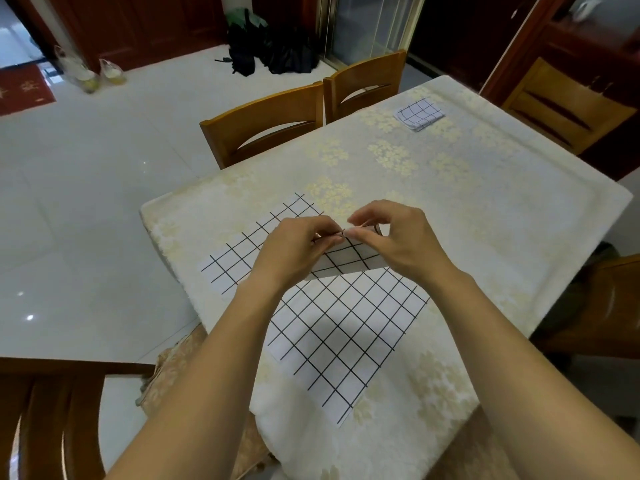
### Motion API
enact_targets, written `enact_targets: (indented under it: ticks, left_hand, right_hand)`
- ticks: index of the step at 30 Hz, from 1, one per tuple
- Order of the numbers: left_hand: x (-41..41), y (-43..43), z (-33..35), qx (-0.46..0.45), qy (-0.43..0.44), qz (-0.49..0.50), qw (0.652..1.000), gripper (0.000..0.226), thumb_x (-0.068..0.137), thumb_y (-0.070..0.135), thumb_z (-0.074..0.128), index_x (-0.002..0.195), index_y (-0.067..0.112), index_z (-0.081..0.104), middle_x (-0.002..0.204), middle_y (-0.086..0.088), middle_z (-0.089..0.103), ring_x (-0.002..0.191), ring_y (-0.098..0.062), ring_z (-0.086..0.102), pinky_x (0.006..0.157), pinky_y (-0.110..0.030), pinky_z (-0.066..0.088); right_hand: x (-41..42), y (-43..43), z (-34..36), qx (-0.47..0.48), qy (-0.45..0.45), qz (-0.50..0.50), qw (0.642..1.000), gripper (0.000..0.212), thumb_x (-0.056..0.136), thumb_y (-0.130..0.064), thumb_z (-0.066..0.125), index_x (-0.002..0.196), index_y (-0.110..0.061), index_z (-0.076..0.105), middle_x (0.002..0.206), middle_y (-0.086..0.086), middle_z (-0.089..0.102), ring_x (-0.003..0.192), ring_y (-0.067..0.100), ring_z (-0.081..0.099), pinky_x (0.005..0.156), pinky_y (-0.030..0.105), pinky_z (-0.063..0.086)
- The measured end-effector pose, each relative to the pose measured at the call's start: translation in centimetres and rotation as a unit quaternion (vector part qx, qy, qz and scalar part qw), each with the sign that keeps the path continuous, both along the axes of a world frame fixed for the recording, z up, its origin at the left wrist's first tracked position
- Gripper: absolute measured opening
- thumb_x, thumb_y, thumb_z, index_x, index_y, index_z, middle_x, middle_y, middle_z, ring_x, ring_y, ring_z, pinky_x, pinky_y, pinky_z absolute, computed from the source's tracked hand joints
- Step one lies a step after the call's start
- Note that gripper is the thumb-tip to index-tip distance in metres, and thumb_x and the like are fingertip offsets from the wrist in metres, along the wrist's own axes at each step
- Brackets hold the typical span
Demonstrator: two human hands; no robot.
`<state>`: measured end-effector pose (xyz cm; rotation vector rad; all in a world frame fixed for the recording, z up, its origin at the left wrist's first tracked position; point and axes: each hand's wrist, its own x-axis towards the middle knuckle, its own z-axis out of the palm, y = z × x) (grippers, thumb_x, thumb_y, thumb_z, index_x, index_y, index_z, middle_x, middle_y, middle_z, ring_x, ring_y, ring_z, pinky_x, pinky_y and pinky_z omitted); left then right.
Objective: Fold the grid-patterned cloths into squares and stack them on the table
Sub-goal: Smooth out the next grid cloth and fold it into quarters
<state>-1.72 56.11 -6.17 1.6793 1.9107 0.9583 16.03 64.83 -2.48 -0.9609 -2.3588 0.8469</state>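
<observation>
- My left hand [298, 244] and right hand [398, 237] meet over the middle of the counter [485, 202], fingertips nearly touching.
- Both sets of fingers are curled into a tight pinch on one raised bit of the grid cloth [343, 327]. Thumb and forefinger of each hand are closed on the fabric, and nothing else is in them.
- The rest of that cloth lies flat under my forearms. Its long axis runs slantwise, from the counter's left edge back toward the near right side where I am.
- The part I have lifted seems to come from the long side farthest from me. I cannot tell whether I hold an edge or a corner, because my fingers cover it.
- A flap hangs down from the pinch and ends in a crease just short of my wrists.
- What matters for the fold is that the free, flat half of the cloth lies toward me, below and between my arms. I judge the raised part has to travel toward me across the short axis.
- Neither hand is nearer; both are on the same spot, so they would need to slide apart along the edge to keep it straight.
- One folded cloth [419, 114] already sits well apart, near the counter's far corner, beside the edge where the two chairs [263, 123] stand.
- I take that as the place for the stack.
</observation>
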Motion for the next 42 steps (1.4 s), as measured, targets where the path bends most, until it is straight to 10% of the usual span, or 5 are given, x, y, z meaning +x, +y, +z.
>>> enact_targets:
  ticks: [13,20,24,37,42]
  left_hand:
    - [-2.0,-1.2,-0.3,-0.044,0.023,0.034,0.998,0.006,0.092,0.035,0.068,0.094,0.034,0.073,0.082,0.023,0.065,0.083,-0.003,0.062,0.07,-0.031,0.052]
    - [-1.0,-1.1,0.1,-0.068,0.077,0.003,0.995,0.013,0.093,0.039,0.065,0.1,0.033,0.075,0.1,0.013,0.072,0.093,-0.011,0.062,0.078,-0.038,0.055]
    - [0.4,-0.8,0.2,-0.062,0.075,-0.026,0.995,0.014,0.091,0.042,0.065,0.097,0.033,0.075,0.096,0.014,0.072,0.091,-0.011,0.063,0.077,-0.041,0.055]
    - [2.4,-4.3,1.5,0.004,-0.001,0.0,1.0,0.006,0.09,0.034,0.071,0.09,0.029,0.075,0.087,0.012,0.07,0.09,-0.01,0.062,0.079,-0.031,0.052]
    - [3.9,-8.3,3.0,0.059,-0.06,0.019,0.996,0.001,0.09,0.029,0.072,0.09,0.029,0.073,0.085,0.021,0.068,0.086,0.01,0.06,0.073,-0.008,0.042]
  right_hand:
    - [1.7,0.6,-0.1,0.048,-0.06,-0.003,0.997,0.009,0.086,-0.028,0.074,0.087,-0.02,0.078,0.08,-0.01,0.073,0.076,-0.013,0.061,0.068,0.005,0.045]
    - [1.3,-1.1,0.2,0.063,-0.264,0.012,0.962,0.031,0.088,-0.051,0.065,0.112,-0.031,0.069,0.108,-0.011,0.07,0.104,0.016,0.062,0.085,0.035,0.05]
    - [0.7,-2.7,-0.5,0.09,-0.293,0.007,0.952,0.024,0.099,-0.044,0.051,0.105,-0.028,0.069,0.075,-0.012,0.057,0.08,0.021,0.057,0.063,0.031,0.037]
    - [8.2,-7.8,-1.5,0.023,-0.158,-0.112,0.981,0.021,0.1,-0.031,0.053,0.092,-0.019,0.069,0.078,-0.003,0.07,0.072,0.019,0.064,0.068,0.037,0.051]
    - [10.0,-11.5,-1.2,0.028,-0.062,-0.176,0.982,0.016,0.098,-0.028,0.058,0.089,-0.019,0.068,0.073,-0.007,0.067,0.067,0.012,0.063,0.062,0.017,0.045]
